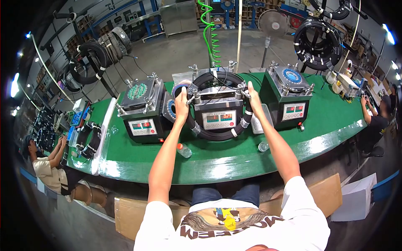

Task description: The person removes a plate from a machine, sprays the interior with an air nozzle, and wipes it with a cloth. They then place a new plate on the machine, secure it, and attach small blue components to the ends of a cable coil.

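A coil of black cable (218,136), bound at intervals with white and clear tape, stands upright in front of the middle polishing-type machine (209,119). My left hand (181,105) is closed on the coil's left side, and my right hand (254,101) grips its right side, thumbs pointing up. Through the ring show the machine's panel and red digits. Loose cable strands cross the coil's top. Some of my fingers are hidden behind the ring.
Similar machines stand left (142,125) and right (292,109) on the green bench (226,167). A bottle with an orange cap (184,150) and a small clear container (263,146) sit near the front. Co-workers work at both ends; cable coils (318,44) hang behind.
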`<state>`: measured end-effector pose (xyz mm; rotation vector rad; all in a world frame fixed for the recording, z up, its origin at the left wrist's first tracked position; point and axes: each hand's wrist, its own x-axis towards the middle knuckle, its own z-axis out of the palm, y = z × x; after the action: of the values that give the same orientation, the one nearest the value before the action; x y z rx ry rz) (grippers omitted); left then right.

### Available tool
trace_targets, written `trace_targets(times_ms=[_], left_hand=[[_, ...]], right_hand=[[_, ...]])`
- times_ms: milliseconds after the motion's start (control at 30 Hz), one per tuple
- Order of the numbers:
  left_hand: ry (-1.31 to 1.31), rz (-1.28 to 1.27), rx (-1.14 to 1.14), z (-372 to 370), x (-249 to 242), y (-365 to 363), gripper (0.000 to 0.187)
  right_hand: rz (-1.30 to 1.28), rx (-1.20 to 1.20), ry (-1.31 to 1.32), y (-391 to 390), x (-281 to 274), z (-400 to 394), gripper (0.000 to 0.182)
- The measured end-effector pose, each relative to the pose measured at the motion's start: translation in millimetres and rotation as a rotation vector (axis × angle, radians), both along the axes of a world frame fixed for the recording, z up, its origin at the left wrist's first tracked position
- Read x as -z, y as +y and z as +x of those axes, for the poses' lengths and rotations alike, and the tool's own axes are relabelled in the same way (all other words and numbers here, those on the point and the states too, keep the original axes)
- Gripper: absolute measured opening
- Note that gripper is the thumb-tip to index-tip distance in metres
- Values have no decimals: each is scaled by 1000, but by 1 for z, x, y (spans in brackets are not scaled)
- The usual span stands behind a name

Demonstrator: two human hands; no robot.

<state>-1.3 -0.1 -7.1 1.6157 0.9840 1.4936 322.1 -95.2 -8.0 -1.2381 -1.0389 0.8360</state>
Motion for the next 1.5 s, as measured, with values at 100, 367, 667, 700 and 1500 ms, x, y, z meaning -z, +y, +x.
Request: trace_targets(times_ms=[100, 367, 667, 700, 1500], left_hand=[[-148, -184, 13, 5, 1, -18, 61], [-188, -309, -41, 5, -3, -24, 69], [286, 218, -527, 20, 19, -54, 48], [189, 184, -488, 22, 31, -60, 42], [-160, 125, -352, 49, 89, -126, 67]], right_hand=[[-46, 90, 152, -11, 8, -13, 77], [-9, 218, 91, -9, 16, -16, 77], [107, 480, -143, -25, 17, -42, 61], [189, 527, -227, -12, 48, -34, 48], [9, 69, -209, 136, -43, 30, 55]])
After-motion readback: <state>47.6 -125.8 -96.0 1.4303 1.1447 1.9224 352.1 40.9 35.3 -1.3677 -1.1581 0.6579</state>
